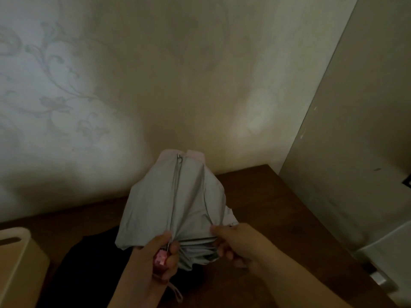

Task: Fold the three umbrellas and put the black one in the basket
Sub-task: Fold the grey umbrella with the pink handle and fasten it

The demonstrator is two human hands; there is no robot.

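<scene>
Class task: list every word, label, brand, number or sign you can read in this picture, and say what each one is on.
None can be read. The grey umbrella, its pink handle, the cream basket and the patterned wall show no lettering; the picture is dim and soft.

A single head-worn camera is looking forward and down from the person's own eye level — there is no second view to share anything with. It is sitting close above the two hands (they are entering from the lower edge), facing a wallpapered wall (pixel 155 74) across the brown desk (pixel 278 207) — the wide lens is bending the edges.
</scene>
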